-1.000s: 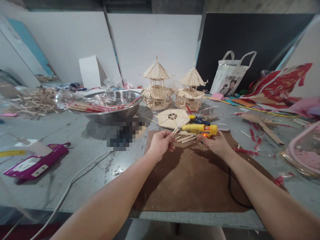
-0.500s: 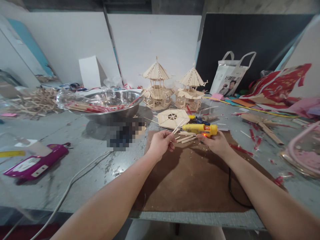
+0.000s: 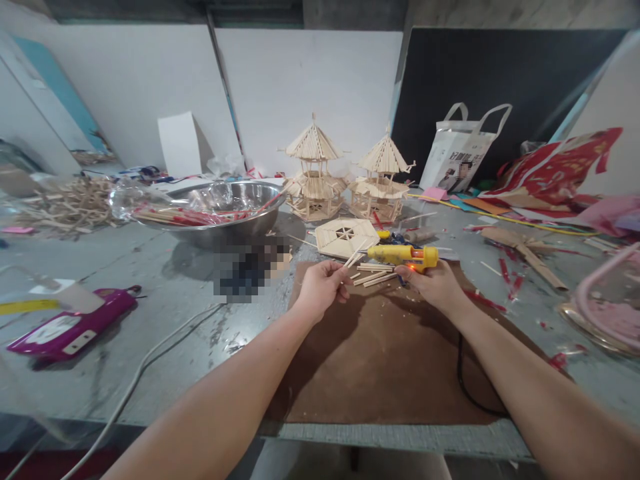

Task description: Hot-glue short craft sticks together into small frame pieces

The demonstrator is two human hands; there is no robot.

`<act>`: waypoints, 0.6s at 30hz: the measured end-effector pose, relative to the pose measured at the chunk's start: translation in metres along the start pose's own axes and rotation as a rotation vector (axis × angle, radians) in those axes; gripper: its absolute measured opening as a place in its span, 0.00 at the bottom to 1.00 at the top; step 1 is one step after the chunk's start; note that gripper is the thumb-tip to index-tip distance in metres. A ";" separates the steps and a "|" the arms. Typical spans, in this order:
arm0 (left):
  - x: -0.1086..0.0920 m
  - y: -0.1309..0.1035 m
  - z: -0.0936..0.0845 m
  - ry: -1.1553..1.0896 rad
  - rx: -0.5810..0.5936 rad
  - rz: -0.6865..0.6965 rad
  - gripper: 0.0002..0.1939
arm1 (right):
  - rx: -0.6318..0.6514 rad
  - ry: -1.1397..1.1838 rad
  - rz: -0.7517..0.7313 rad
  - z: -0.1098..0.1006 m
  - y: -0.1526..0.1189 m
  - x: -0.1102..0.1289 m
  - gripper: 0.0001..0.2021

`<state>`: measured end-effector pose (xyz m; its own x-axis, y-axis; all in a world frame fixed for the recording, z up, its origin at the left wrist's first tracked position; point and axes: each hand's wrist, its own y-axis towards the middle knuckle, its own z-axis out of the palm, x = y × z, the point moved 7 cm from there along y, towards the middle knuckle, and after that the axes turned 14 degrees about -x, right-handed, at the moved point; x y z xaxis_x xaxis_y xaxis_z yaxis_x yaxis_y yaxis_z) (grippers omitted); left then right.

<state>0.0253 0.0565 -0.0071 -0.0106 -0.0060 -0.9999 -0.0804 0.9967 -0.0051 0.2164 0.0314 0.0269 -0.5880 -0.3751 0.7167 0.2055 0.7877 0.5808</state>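
Observation:
Pinched in the fingers of my left hand [image 3: 327,285] are thin wooden sticks [image 3: 354,256], their far ends pointing up and right. My right hand [image 3: 434,283] is wrapped round a yellow glue gun [image 3: 400,254] with a small orange light lit on it. Its nozzle points left, close to the far ends of the sticks. Several loose cut sticks [image 3: 375,276] lie on the brown mat [image 3: 385,360] between my hands. Just beyond them rests a flat hexagonal stick panel [image 3: 330,238] with an open spoked centre.
Two stick pagodas [image 3: 314,173] stand at the back. A steel basin [image 3: 235,227] with wrapped sticks sits left of them. A purple power strip [image 3: 80,327] and grey cable [image 3: 150,357] lie at left. A white bag [image 3: 453,157] and red scraps [image 3: 513,277] are at right.
My right hand has shifted the glue gun slightly to the right, so its nozzle sits a little farther from the sticks. My left hand has stayed almost still.

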 end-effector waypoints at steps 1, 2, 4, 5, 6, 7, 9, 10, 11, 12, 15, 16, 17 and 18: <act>0.000 0.000 0.000 -0.001 0.001 -0.001 0.09 | 0.002 -0.007 0.001 0.000 0.000 0.000 0.14; 0.000 0.000 0.000 -0.002 0.001 -0.002 0.09 | 0.004 -0.017 0.001 0.000 0.000 0.001 0.14; 0.000 0.000 0.000 -0.001 -0.003 -0.008 0.09 | 0.011 -0.036 -0.008 0.001 -0.001 0.003 0.15; 0.000 0.000 0.000 0.001 -0.004 -0.011 0.10 | 0.022 -0.040 -0.018 0.002 -0.002 0.004 0.15; 0.000 0.000 0.000 0.002 -0.005 -0.013 0.10 | 0.031 -0.039 -0.029 0.003 -0.002 0.006 0.15; 0.000 0.000 0.000 0.002 -0.005 -0.013 0.10 | 0.042 -0.033 -0.039 0.004 -0.003 0.007 0.15; 0.000 0.000 0.001 -0.001 -0.002 -0.009 0.10 | 0.065 -0.017 -0.053 0.007 -0.005 0.010 0.15; 0.000 0.000 0.001 -0.001 -0.001 -0.006 0.10 | 0.074 -0.013 -0.055 0.008 -0.005 0.012 0.16; 0.000 0.000 0.001 0.000 0.001 -0.004 0.10 | 0.081 -0.010 -0.057 0.009 -0.006 0.012 0.16; 0.000 0.000 0.001 0.004 0.001 -0.001 0.10 | 0.088 -0.007 -0.060 0.010 -0.006 0.013 0.16; -0.001 0.000 0.001 0.018 0.002 0.000 0.10 | 0.116 0.020 -0.080 0.012 -0.008 0.016 0.17; -0.001 0.000 0.001 0.020 0.005 0.000 0.10 | 0.125 0.029 -0.087 0.013 -0.008 0.017 0.17; -0.001 -0.001 0.001 0.020 0.008 -0.002 0.11 | 0.130 0.035 -0.093 0.013 -0.008 0.017 0.17; -0.001 -0.001 0.002 0.019 0.010 -0.005 0.11 | 0.133 0.034 -0.097 0.013 -0.008 0.018 0.17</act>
<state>0.0269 0.0559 -0.0062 -0.0294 -0.0127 -0.9995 -0.0702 0.9975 -0.0106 0.1937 0.0245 0.0299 -0.5725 -0.4674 0.6736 0.0424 0.8036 0.5937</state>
